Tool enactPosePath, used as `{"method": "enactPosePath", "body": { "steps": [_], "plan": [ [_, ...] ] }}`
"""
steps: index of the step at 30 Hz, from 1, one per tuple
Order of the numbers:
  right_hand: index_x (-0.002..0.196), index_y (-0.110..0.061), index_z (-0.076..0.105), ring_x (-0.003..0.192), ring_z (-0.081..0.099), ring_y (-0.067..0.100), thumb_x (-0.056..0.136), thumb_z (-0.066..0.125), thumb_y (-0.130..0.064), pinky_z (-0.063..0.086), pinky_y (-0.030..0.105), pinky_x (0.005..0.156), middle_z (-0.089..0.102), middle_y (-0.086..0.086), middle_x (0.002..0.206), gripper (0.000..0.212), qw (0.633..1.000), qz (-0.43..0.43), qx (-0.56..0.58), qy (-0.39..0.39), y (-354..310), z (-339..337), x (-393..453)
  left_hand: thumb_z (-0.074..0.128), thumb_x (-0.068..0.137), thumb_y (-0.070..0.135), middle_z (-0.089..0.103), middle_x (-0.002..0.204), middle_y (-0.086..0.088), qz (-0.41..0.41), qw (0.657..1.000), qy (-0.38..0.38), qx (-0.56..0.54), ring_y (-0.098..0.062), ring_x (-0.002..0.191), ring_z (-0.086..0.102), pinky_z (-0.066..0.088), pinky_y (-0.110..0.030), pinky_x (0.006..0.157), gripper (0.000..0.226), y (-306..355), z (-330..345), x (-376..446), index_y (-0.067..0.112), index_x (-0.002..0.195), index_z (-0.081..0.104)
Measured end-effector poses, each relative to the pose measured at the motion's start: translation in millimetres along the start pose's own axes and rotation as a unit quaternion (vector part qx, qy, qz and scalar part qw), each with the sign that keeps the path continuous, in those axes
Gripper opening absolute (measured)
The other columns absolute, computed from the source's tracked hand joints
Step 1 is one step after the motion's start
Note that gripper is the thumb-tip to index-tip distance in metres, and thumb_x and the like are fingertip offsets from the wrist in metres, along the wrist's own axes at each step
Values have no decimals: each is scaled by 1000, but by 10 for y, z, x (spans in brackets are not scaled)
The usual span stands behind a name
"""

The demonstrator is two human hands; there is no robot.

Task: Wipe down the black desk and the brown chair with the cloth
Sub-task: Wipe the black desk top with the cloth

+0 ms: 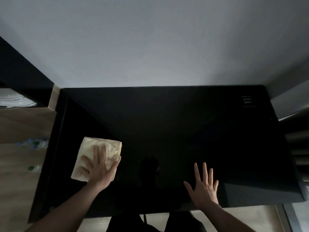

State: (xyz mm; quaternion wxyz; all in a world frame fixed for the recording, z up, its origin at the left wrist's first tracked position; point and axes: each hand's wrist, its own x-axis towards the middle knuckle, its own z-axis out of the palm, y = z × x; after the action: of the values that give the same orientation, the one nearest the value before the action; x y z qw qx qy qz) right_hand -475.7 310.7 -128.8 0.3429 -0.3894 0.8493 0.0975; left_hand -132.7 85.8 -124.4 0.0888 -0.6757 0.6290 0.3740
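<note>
The left hand (98, 169) lay flat on the cloth (97, 156), fingers spread and straight, pressing the folded pad onto the desk (175, 128) near its left edge; it gripped nothing, only bore down. The right hand (204, 186) was likewise open, fingers fanned, palm resting on the bare desk near the front edge, apparently as a brace. The chair was not in view, so that half of the task looked still to come.

To do this step well, the pressure should probably stay even across the whole palm, so the pad does not bunch (one corner by the thumb already looked rumpled). Overlapping straight passes from the left edge toward the right would likely serve better than circles, since a glossy black top shows streaks readily. The bracing hand would have to lift clear as the cloth neared it, and its own print be wiped after. The far right corner carried a small white label (247, 99); its text was too small to read.
</note>
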Motion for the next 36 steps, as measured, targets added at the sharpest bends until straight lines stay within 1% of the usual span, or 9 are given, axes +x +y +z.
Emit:
{"method": "enactPosePath", "body": {
  "steps": [11, 15, 17, 19, 22, 25, 29, 32, 36],
  "plan": [
    [164, -37, -22, 160, -18, 39, 100, 31, -76, 12, 60, 128, -29, 5, 172, 93, 997, 75, 9, 26, 1649, -508, 311, 39, 97, 69, -51, 158, 16, 74, 990, -119, 34, -42, 141, -52, -27, -70, 114, 95, 2257, 1414, -455, 46, 157, -30],
    [162, -38, -25, 160, -15, 40, 102, 36, -72, 13, 59, 128, -27, 6, 173, 92, 997, 68, 16, 21, 1849, -524, 320, 29, 98, 76, -60, 149, 20, 138, 971, -169, 93, -36, 130, -62, -40, -61, 103, 89, 2591, 1570, -515, 49, 152, -36],
    [158, -38, -29, 160, -16, 40, 104, 36, -67, 11, 59, 129, -27, 6, 173, 89, 997, 67, 21, 29, 1770, -523, 340, 19, 92, 83, -57, 149, 23, 162, 964, -188, 93, -32, 132, -62, -40, -57, 102, 87, 2547, 1471, -479, 52, 153, -35],
    [160, -38, -25, 160, -18, 37, 106, 37, -60, 8, 61, 129, -27, 4, 173, 85, 997, 49, 40, 40, 1530, -530, 363, 22, 91, 79, -48, 156, 26, 207, 959, -182, 71, -26, 140, -54, -33, -59, 114, 88, 2395, 1298, -470, 50, 157, -28],
    [167, -39, -12, 160, -22, 31, 108, 41, -54, 1, 58, 130, -28, -3, 173, 81, 994, -21, 91, 63, 879, -548, 372, 46, 105, 49, -26, 170, 20, 253, 960, -105, 63, -16, 157, -26, -2, -51, 130, 82, 1913, 1015, -489, 41, 166, -8],
    [165, -42, -16, 158, -30, 26, 108, 43, -52, -3, 56, 130, -32, -6, 171, 83, 986, -98, 118, 69, 88, -585, 378, 64, 100, 31, -19, 173, 11, 194, 972, -45, 125, -22, 162, -10, 15, -49, 131, 95, 1333, 740, -467, 35, 167, -3],
    [154, -50, -34, 153, -39, 33, 103, 48, -54, -6, 70, 125, -41, -5, 166, 96, 984, -158, 62, 45, -803, -584, 413, 71, 96, 40, -16, 175, 1, 149, 968, -16, 200, -30, 163, -3, 17, -46, 129, 102, 685, 461, -313, 28, 169, 2],
    [159, -53, -19, 146, -48, 35, 92, 52, -71, -27, 79, 108, -42, -8, 165, 99, 989, -145, 24, 13, -1162, -486, 444, 73, 93, 47, -14, 175, -5, 128, 963, -14, 236, -33, 162, -2, 22, -48, 129, 105, 453, 329, -233, 27, 169, 3],
    [160, -52, -12, 148, -46, 37, 86, 57, -78, -13, 83, 112, -39, -9, 166, 104, 992, -129, -14, 9, -1119, -458, 543, 73, 93, 52, -16, 175, -6, 144, 956, -31, 255, -35, 162, -4, 22, -49, 128, 107, 492, 300, -157, 28, 169, 1]
  ]
}}
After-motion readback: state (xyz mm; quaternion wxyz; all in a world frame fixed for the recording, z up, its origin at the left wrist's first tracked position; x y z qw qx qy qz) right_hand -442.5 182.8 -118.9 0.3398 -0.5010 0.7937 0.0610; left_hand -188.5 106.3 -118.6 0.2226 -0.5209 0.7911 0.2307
